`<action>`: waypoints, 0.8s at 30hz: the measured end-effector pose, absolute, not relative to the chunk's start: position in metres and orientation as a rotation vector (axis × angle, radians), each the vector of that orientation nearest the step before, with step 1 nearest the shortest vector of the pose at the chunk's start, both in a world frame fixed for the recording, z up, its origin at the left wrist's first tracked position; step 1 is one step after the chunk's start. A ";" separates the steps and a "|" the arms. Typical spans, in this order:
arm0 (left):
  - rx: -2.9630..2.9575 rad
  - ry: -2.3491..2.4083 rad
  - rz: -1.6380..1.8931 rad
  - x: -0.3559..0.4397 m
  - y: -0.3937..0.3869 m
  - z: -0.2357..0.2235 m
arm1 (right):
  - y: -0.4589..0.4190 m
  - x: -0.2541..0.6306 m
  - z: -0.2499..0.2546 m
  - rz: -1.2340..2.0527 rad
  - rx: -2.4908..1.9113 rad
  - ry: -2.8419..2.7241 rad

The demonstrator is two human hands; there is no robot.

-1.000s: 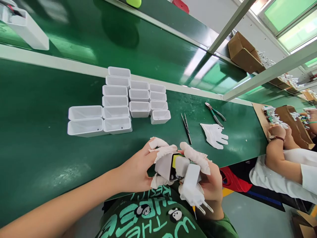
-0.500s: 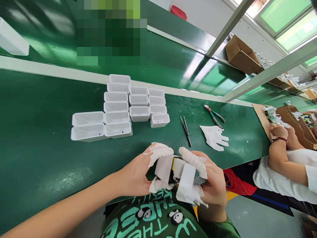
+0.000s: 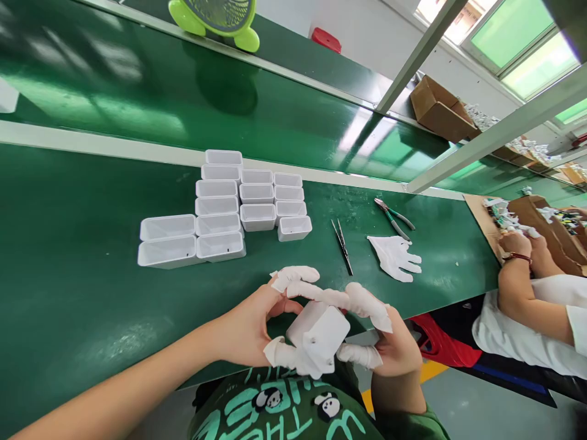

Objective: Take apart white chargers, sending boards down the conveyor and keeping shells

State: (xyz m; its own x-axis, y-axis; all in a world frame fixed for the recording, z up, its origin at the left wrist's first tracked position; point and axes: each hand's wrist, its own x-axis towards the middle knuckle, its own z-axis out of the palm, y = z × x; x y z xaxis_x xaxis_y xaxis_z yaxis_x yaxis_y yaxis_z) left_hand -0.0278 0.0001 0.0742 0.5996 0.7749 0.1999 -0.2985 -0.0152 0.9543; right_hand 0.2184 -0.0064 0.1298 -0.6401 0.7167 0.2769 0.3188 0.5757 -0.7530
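Observation:
Just over my lap, at the bench's front edge, a boxy white plastic housing (image 3: 334,327) is held between both hands. My left hand (image 3: 247,324) grips it from the left, thumb low and fingers over the top. From the right, my right hand (image 3: 398,345) closes on it with its thumb and fingertips. White finger covers wrap several fingers of each hand. The housing's smooth outer face is turned up, with small round bumps on a white part at its lower left. Whatever is inside it is hidden. Tweezers (image 3: 342,247) lie on the bench beyond my hands.
Rows of white plastic bins (image 3: 220,246) stand left of centre. Green-handled cutting pliers (image 3: 393,218) and a white glove (image 3: 395,258) lie to the right. A co-worker's hands (image 3: 523,244) work beside a cardboard box (image 3: 543,220). A green fan (image 3: 222,15) stands at the back.
The housing has been turned: its inside, with yellow and black parts, showed before and is now out of sight. My fingers have shifted over its top. The camera view has moved slightly.

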 end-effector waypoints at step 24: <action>2.675 0.753 1.635 -0.049 0.011 0.084 | -0.017 0.174 0.068 0.706 -1.093 -1.992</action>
